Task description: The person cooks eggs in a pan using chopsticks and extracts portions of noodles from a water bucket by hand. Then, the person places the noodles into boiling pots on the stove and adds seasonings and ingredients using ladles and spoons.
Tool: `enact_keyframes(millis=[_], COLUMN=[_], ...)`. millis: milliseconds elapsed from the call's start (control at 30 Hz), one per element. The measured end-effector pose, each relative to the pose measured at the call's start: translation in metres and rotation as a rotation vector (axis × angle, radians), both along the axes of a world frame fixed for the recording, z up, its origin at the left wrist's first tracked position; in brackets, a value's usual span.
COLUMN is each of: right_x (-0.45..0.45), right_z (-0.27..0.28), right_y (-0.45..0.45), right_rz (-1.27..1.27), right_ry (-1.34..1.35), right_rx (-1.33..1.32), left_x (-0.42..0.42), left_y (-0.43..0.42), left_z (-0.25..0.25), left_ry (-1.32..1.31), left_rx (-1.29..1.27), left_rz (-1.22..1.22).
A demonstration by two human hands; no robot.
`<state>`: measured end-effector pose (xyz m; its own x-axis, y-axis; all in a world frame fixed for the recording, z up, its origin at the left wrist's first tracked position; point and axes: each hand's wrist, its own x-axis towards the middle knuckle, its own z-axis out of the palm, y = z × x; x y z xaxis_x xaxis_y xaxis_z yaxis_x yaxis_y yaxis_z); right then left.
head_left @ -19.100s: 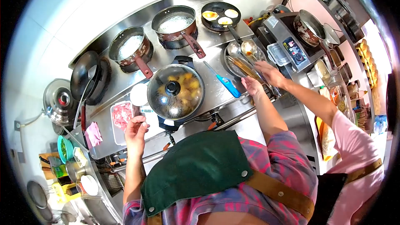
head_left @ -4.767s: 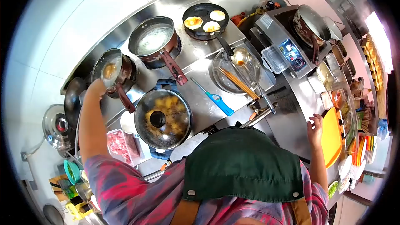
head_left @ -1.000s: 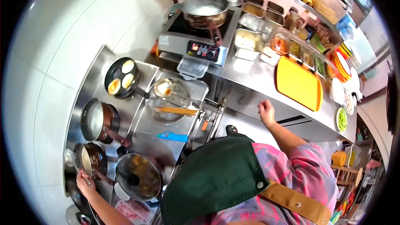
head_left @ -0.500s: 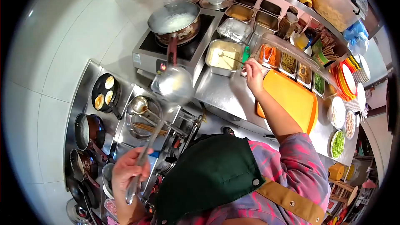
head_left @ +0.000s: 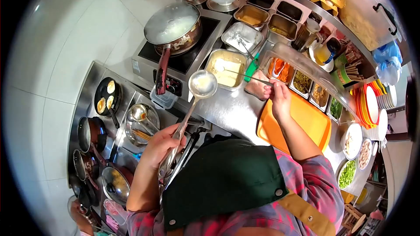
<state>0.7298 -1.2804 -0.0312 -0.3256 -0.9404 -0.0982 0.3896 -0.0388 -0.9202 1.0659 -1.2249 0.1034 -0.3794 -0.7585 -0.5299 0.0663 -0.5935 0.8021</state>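
Note:
My left hand (head_left: 164, 145) is closed round the handle of a long metal ladle (head_left: 202, 84). The bowl of the ladle faces up beside a metal tin (head_left: 209, 61) of pale, creamy paste, with some whitish stuff inside it. Pinched in the fingers of my right hand (head_left: 280, 98) is a thin-handled spoon (head_left: 251, 78). Its tip rests in the paste, whose surface is partly scooped. Under my right forearm lies an orange tray (head_left: 306, 118). Close to my right fingers are a folded cloth (head_left: 257, 88) and a tin of orange-red food (head_left: 281, 70).
A steaming pot (head_left: 173, 28) stands on the cooktop, its handle (head_left: 162, 70) pointing toward me. Fried eggs cook in a black pan (head_left: 106, 98) at left, above more pans and a lidded pan (head_left: 116, 183). Another person's arm (head_left: 83, 218) shows at bottom left. Bowls (head_left: 348, 175) line the right edge.
The ladle has moved right, closer to the paste tin, and its blur is gone. My right hand has shifted slightly right and down with the spoon. A lidded pan now shows at lower left.

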Motion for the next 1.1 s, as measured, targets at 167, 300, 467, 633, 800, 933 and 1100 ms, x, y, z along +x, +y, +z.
enact_keyframes(millis=[167, 300, 467, 633, 800, 933, 1100], right_x=[0.001, -0.001, 0.001, 0.002, 0.018, 0.02, 0.016], right_z=[0.024, 0.016, -0.015, -0.036, -0.035, -0.039, -0.025], right_y=[0.02, 0.015, 0.001, -0.064, -0.121, -0.129, -0.122], right_rz=[-0.003, -0.062, 0.117, -0.015, 0.011, -0.125, -0.102], right_ry=[0.295, 0.608, 0.54, 0.896, 0.959, 0.908, 0.919], right_rx=[-0.313, -0.439, -0.153, -0.105, -0.105, -0.103, -0.106], left_x=[-0.014, -0.017, -0.014, -0.014, -0.021, -0.026, -0.03], left_y=[-0.041, -0.067, -0.081, -0.093, -0.105, -0.111, -0.118], left_z=[-0.006, -0.021, -0.023, -0.027, -0.03, -0.032, -0.035], left_ry=[0.129, 0.268, 0.275, 0.313, 0.364, 0.358, 0.311], left_rx=[0.023, 0.11, 0.119, 0.131, 0.113, 0.13, 0.116], left_rz=[-0.076, -0.167, -0.202, -0.188, -0.217, -0.18, -0.195])
